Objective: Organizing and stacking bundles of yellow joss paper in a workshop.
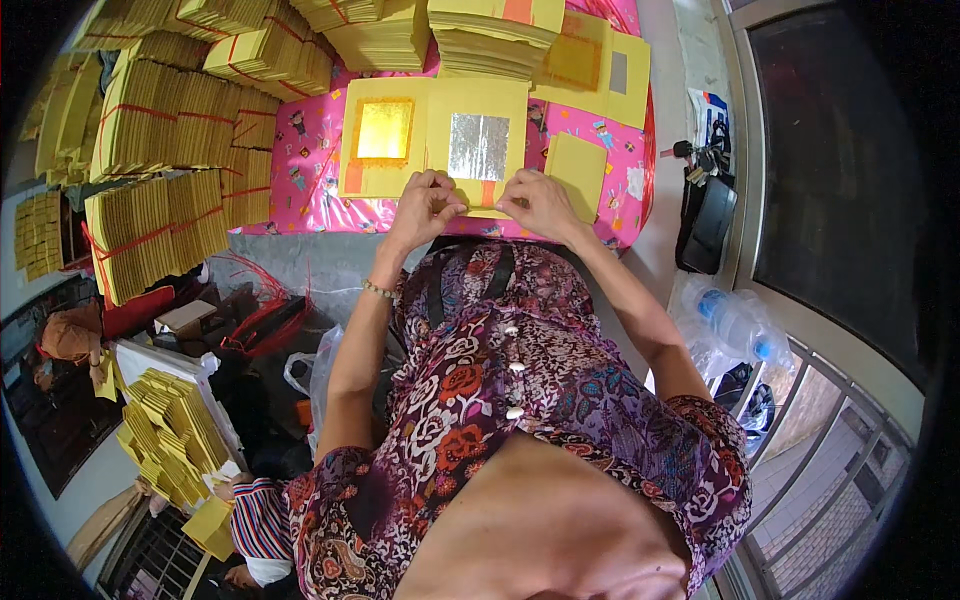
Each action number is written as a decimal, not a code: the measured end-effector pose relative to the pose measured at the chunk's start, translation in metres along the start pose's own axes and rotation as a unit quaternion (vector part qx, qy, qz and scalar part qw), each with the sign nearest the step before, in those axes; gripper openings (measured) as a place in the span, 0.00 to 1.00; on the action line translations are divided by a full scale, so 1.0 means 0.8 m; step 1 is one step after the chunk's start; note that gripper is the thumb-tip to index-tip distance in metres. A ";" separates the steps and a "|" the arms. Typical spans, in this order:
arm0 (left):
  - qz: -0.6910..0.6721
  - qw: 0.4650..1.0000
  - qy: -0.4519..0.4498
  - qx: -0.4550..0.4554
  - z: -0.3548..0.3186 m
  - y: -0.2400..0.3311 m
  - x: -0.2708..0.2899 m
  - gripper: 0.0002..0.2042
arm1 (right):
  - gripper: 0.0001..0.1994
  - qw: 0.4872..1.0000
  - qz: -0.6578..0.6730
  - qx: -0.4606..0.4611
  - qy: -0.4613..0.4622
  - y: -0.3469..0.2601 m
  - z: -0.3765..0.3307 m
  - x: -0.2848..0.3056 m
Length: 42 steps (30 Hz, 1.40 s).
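Note:
A yellow joss paper sheet [478, 103] with a silver foil square lies in front of me on the pink patterned tablecloth [300, 207]. Its near edge is pinched between thumb and fingers by my left hand [428, 208], close to the corner. On the same edge, a short way to the right, my right hand [541, 207] has its fingers closed in a pinch too. An orange strip shows on the paper between both hands. Left of the silver square, a yellow sheet with a gold foil square [383, 130] lies flat. By my right hand rests a plain yellow piece [578, 168].
A stack of yellow paper [492, 52] stands behind the sheets. Bundles tied with red string [160, 130] pile up at the left. A black case [708, 225] and plastic bottles [733, 320] are at the right. At lower left, a person in a striped sleeve [262, 525] sits near more yellow paper.

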<state>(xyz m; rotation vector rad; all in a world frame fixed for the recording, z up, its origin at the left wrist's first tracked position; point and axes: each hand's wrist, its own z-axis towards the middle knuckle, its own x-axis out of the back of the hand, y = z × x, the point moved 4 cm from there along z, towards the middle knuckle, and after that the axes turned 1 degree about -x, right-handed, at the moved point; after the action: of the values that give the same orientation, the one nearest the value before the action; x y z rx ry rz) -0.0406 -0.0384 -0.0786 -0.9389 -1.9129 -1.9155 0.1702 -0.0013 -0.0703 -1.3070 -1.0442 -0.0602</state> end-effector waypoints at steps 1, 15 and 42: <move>0.001 1.000 0.000 -0.001 0.001 0.000 0.000 0.08 | 0.09 1.000 0.000 0.000 0.000 0.001 0.000 0.000; -0.023 1.000 -0.004 0.009 0.001 -0.001 0.000 0.06 | 0.09 1.000 0.006 -0.016 0.002 0.002 0.002 -0.001; -0.233 0.964 0.127 0.010 0.023 0.078 0.054 0.16 | 0.43 0.879 0.436 -0.079 0.176 -0.004 0.040 0.041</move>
<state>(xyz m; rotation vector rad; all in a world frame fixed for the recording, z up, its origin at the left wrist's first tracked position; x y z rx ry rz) -0.0305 -0.0157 -0.0046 -0.2219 -2.1185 -2.1259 0.1684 0.0396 -0.0500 -1.7363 -0.0783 0.2951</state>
